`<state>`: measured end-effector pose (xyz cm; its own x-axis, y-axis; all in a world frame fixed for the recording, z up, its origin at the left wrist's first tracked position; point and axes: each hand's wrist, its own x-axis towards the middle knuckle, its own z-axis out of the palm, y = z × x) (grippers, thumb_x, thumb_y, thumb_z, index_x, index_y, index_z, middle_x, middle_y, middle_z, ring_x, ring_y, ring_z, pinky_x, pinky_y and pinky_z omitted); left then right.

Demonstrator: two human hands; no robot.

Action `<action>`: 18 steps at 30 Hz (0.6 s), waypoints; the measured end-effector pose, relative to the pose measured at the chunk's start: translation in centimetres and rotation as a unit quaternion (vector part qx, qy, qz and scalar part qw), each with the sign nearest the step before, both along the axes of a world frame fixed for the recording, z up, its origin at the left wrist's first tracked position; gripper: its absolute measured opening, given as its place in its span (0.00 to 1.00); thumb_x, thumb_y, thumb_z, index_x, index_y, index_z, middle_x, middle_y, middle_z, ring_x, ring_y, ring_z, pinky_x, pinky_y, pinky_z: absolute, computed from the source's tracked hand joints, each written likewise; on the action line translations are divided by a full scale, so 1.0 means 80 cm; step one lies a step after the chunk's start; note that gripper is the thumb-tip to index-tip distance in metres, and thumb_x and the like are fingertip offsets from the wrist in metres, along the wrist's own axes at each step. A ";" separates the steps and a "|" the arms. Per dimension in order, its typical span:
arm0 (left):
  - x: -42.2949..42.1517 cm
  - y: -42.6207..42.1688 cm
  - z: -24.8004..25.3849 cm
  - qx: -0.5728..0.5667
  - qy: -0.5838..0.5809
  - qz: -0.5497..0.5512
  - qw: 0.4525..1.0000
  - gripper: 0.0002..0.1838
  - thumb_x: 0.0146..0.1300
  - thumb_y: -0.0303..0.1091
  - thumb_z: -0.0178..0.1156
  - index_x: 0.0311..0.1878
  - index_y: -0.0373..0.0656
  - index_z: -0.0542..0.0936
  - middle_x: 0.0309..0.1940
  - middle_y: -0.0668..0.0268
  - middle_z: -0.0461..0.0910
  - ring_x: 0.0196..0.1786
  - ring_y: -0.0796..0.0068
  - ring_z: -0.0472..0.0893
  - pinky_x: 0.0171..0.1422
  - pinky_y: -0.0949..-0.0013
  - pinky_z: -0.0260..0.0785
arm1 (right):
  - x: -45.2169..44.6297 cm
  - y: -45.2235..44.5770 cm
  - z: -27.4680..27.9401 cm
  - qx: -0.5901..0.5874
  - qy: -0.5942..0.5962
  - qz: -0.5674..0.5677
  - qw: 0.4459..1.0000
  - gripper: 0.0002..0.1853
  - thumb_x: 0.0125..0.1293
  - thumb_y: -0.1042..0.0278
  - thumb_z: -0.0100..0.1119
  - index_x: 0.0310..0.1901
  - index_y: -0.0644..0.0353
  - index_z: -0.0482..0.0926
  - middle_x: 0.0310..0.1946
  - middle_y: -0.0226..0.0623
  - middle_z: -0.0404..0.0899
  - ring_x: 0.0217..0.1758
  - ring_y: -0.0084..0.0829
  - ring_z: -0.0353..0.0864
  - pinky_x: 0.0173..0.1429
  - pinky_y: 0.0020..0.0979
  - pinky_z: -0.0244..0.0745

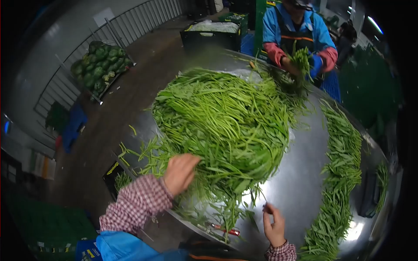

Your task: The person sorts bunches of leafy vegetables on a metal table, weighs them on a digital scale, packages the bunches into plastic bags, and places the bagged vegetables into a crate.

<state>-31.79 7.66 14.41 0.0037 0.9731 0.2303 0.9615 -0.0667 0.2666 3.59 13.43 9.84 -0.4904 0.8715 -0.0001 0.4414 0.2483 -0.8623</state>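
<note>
A large heap of leafy green stems (217,113), which look like water spinach, lies on a metal table. My left hand (180,173) is at the heap's near left edge, its fingertips against the leaves. Motion smears those fingers, so their grip is unclear. To the right of loose leaves, my right hand (274,226) is closed in a pinch low over the metal, with a thin green stem (263,194) at its fingertips. Between my hands, near the table edge, lies a red-handled tool (230,232), partly covered by leaves.
A long row of greens (337,174) lies along the right side of the metal table (300,169). Across from me a person (296,39) holds a bunch of greens (300,61). Behind stand a black crate (209,39) and a bagged load of green vegetables (102,65).
</note>
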 end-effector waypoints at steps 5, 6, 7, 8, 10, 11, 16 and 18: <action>-0.125 0.144 -0.004 -0.068 0.199 -0.037 0.977 0.46 0.47 0.39 0.68 0.67 0.47 0.53 0.64 0.54 0.57 0.67 0.56 0.55 0.70 0.52 0.44 | -0.021 -0.039 -0.035 0.081 -0.092 0.149 0.981 0.15 0.61 0.73 0.51 0.51 0.63 0.73 0.39 0.47 0.78 0.41 0.36 0.79 0.46 0.33 0.72; -0.141 0.174 -0.002 -0.095 0.218 -0.061 0.969 0.48 0.45 0.43 0.69 0.68 0.48 0.52 0.65 0.54 0.56 0.68 0.56 0.55 0.71 0.51 0.42 | -0.028 -0.050 -0.037 0.059 -0.078 0.147 0.984 0.15 0.63 0.70 0.50 0.51 0.61 0.74 0.41 0.53 0.77 0.41 0.41 0.79 0.48 0.37 0.72; -0.153 0.198 -0.001 -0.122 0.238 -0.086 0.960 0.51 0.44 0.46 0.71 0.68 0.49 0.51 0.65 0.55 0.55 0.68 0.56 0.54 0.71 0.50 0.40 | -0.038 -0.058 -0.031 -0.004 -0.089 0.128 0.988 0.15 0.63 0.70 0.50 0.51 0.62 0.74 0.39 0.52 0.77 0.41 0.41 0.79 0.46 0.36 0.72; -0.161 0.217 0.000 -0.187 0.214 -0.098 0.954 0.53 0.42 0.49 0.71 0.69 0.50 0.50 0.66 0.56 0.55 0.69 0.57 0.53 0.71 0.49 0.39 | -0.046 -0.064 -0.026 -0.067 -0.097 0.108 0.987 0.15 0.63 0.70 0.50 0.50 0.63 0.74 0.37 0.50 0.78 0.40 0.41 0.79 0.45 0.35 0.73; -0.171 0.244 -0.001 -0.315 0.164 -0.120 0.927 0.57 0.39 0.54 0.72 0.69 0.52 0.48 0.67 0.57 0.54 0.69 0.57 0.53 0.72 0.47 0.37 | -0.039 -0.072 -0.050 -0.102 -0.078 0.086 0.988 0.15 0.64 0.70 0.48 0.50 0.64 0.73 0.38 0.49 0.78 0.38 0.40 0.80 0.43 0.33 0.74; -0.176 0.244 0.002 -0.309 0.180 -0.132 0.924 0.57 0.38 0.59 0.71 0.69 0.51 0.52 0.66 0.58 0.56 0.68 0.58 0.55 0.71 0.45 0.36 | -0.022 -0.081 -0.094 -0.104 -0.060 0.074 0.990 0.14 0.64 0.70 0.48 0.50 0.64 0.73 0.38 0.49 0.78 0.38 0.40 0.80 0.43 0.33 0.74; -0.201 0.331 0.081 -0.296 -0.028 -0.152 0.943 0.40 0.50 0.52 0.65 0.64 0.44 0.63 0.62 0.52 0.63 0.64 0.55 0.63 0.68 0.58 0.56 | -0.030 -0.074 -0.092 -0.094 -0.053 -0.019 0.994 0.15 0.66 0.69 0.48 0.51 0.64 0.73 0.39 0.48 0.79 0.38 0.36 0.80 0.43 0.31 0.74; -0.208 0.393 0.081 -0.162 -0.030 -0.097 0.982 0.29 0.57 0.43 0.59 0.60 0.40 0.68 0.56 0.52 0.70 0.60 0.58 0.69 0.64 0.61 0.60 | -0.067 -0.066 -0.038 -0.219 -0.081 -0.102 0.967 0.15 0.67 0.66 0.46 0.51 0.62 0.73 0.42 0.45 0.77 0.40 0.35 0.77 0.44 0.29 0.70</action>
